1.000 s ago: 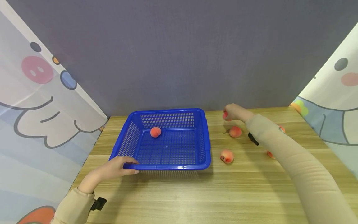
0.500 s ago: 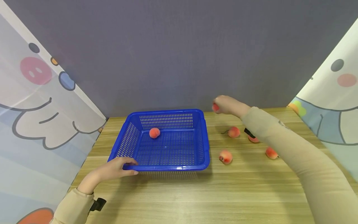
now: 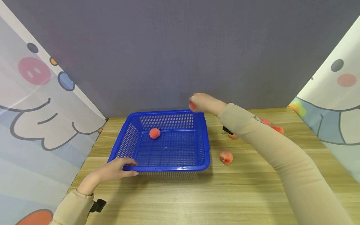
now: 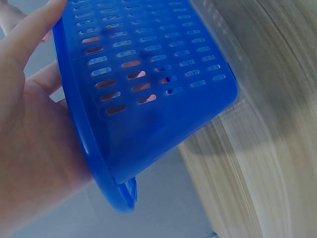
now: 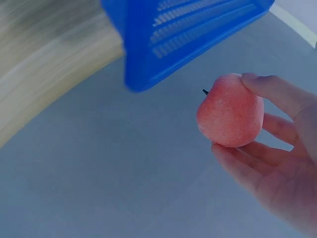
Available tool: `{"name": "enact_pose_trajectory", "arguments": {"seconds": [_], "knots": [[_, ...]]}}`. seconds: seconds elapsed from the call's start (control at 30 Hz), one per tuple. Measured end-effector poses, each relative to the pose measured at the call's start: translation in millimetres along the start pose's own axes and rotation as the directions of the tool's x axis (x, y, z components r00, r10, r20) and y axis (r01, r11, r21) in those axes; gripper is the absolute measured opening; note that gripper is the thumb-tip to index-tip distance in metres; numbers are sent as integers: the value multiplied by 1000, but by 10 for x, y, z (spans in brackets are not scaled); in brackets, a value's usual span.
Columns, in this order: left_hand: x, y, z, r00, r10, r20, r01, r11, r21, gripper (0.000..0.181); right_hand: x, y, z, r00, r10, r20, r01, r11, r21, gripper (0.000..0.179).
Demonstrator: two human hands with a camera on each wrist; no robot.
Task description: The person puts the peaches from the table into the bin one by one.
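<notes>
Pinched between the thumb and fingertips of my right hand (image 3: 203,102) is a pinkish-red peach (image 5: 231,111) with a small dark stem. The head view shows that hand raised above the back right corner of a blue plastic basket (image 3: 166,168). My left hand (image 3: 113,170) grips the basket's front left corner, thumb outside and fingers over the rim; the left wrist view shows the palm against the rim (image 4: 84,134). One peach (image 3: 154,133) lies inside the basket toward the back left.
Right of the basket, a yellowish-red fruit (image 3: 226,157) lies on the wooden table (image 3: 180,200). Several more reddish fruits, such as one with a leafless stalk (image 3: 232,136) and another (image 3: 278,129), are partly hidden by the right sleeve. A grey wall (image 3: 168,56) stands behind.
My right hand has lifted the peach from the table's back right and carried it left to the basket's back right corner. The left hand and basket have stayed in place.
</notes>
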State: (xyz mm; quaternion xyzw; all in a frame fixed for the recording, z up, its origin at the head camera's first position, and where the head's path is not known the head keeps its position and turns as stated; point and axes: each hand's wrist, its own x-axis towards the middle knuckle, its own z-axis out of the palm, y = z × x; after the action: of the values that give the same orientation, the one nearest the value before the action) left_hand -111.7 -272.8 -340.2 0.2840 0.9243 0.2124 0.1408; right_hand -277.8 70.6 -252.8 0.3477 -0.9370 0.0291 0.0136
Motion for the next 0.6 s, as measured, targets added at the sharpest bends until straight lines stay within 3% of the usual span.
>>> {"name": "enact_pose_trajectory", "arguments": {"seconds": [0.3,0.6], "knots": [[0,4,-5,1000,-16,9,16,1000,3,37,214,-319,102,998,-33,49,32,999,24,8],[-14,12,2,1000,-9,-6,9,1000,12,36,363,-541,201,996,-58,73,53,996,69,18]]}}
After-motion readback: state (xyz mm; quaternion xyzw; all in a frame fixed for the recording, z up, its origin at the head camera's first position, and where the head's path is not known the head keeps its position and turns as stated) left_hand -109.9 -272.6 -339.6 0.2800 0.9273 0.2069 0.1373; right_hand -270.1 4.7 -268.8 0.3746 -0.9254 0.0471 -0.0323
